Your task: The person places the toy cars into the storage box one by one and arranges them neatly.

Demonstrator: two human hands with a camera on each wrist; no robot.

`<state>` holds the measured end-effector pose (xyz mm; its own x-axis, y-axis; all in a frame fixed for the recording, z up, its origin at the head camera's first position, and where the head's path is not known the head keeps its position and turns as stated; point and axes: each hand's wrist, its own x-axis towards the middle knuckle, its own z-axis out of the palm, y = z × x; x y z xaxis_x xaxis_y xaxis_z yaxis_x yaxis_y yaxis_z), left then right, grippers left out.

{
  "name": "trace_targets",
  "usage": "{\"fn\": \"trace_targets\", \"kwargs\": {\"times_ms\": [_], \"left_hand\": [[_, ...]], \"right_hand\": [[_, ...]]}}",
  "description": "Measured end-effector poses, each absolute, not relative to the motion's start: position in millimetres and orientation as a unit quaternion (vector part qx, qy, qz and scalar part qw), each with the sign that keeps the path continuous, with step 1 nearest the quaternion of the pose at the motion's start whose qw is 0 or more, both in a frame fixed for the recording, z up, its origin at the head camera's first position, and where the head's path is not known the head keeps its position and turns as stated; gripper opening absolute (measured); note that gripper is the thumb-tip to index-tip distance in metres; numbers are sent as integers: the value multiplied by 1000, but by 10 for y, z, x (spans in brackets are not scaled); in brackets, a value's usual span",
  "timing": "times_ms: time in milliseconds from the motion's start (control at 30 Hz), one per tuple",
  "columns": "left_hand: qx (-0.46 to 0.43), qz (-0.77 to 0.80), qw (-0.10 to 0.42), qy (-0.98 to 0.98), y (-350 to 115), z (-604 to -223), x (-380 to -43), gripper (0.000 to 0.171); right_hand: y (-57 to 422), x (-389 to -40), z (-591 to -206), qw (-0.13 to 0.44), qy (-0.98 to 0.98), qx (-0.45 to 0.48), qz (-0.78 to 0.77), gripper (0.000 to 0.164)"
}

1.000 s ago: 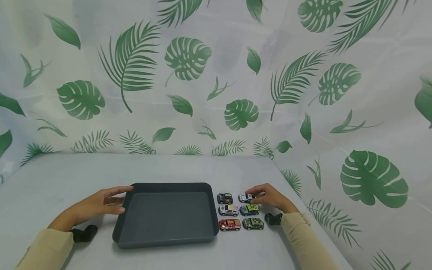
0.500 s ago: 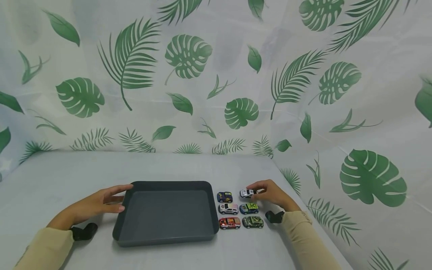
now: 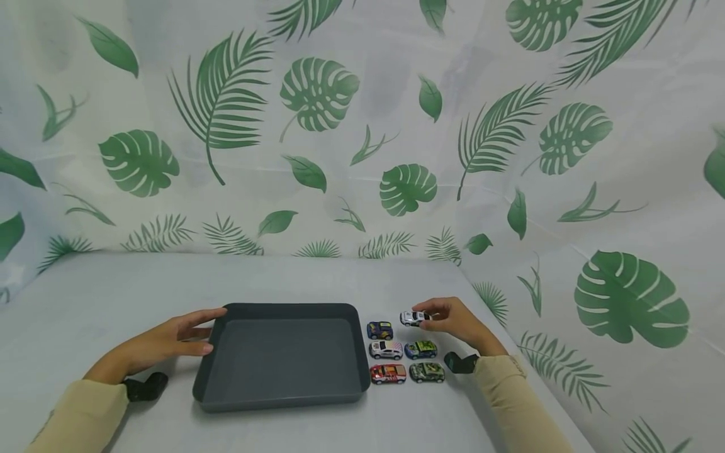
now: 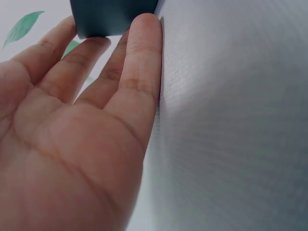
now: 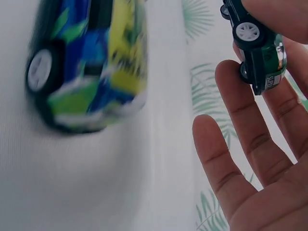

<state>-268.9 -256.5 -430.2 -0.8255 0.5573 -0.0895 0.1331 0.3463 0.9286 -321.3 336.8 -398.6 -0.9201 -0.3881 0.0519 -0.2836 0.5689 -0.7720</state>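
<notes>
My right hand (image 3: pixel 457 322) pinches a small white toy car (image 3: pixel 411 318) between thumb and fingers, raised off the table behind the other cars. In the right wrist view, the held car (image 5: pixel 262 53) shows its wheels, its upper part hidden by the thumb. My left hand (image 3: pixel 153 346) lies along the left side of a dark grey rectangular tray (image 3: pixel 283 358), fingers extended. Seen from the left wrist, the fingertips are right at the tray's wall (image 4: pixel 113 19). Nearest below the right hand is a blue, green and yellow toy car (image 3: pixel 421 350), large in the right wrist view.
Right of the tray stand a dark blue car (image 3: pixel 379 330), a white patterned car (image 3: pixel 386 350), a red car (image 3: pixel 387 374) and a camouflage green car (image 3: pixel 427 372). A leaf-printed cloth (image 3: pixel 340 151) hangs behind the white table (image 3: pixel 294 280).
My right hand has lifted the white car from its place in the right column and moved it slightly up and back. The left hand stays at the tray's side.
</notes>
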Motion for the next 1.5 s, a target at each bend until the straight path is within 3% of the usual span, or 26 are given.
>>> {"fn": "trace_targets", "kwargs": {"times_ms": [1500], "left_hand": [[202, 534, 204, 795, -2533, -4287, -2676, 83]], "right_hand": [[2669, -3044, -3828, 39, 835, -292, -465, 37]]}}
